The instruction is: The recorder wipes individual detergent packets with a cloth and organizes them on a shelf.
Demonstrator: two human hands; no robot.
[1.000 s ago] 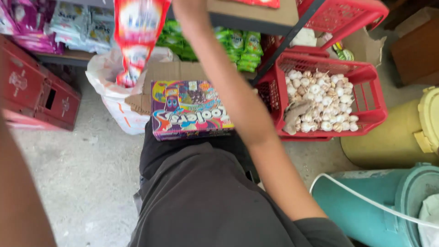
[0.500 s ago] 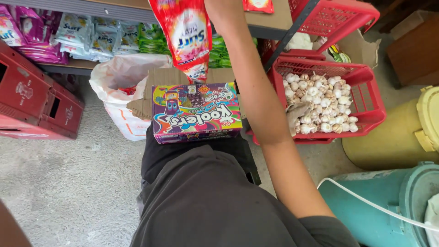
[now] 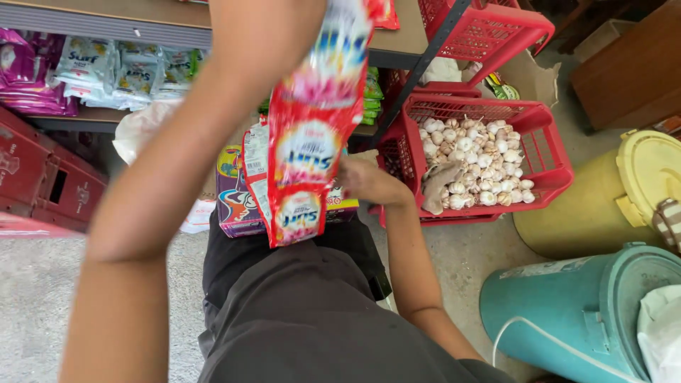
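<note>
A long strip of red detergent sachets (image 3: 312,149) hangs from the top edge of the view down to my lap. My right hand (image 3: 372,183) grips its lower part from behind, the fingers partly hidden by the strip. A colourful purple candy box (image 3: 237,206) rests on my lap under the strip. My left forearm (image 3: 213,128) crosses the view up to the top edge, where the hand itself is cut off beside the strip's upper end.
A red basket (image 3: 546,152) of garlic bulbs (image 3: 482,163) stands to the right, another red basket above it. A yellow lidded drum (image 3: 603,213) and a teal bucket (image 3: 567,312) fill the right side. Red crates (image 3: 42,184) and shelved sachet packs (image 3: 106,71) are at the left.
My right arm has come down from holding the strip's top to its lower part near the box. My left arm has swung up across the view. The strip now hangs closer to the camera.
</note>
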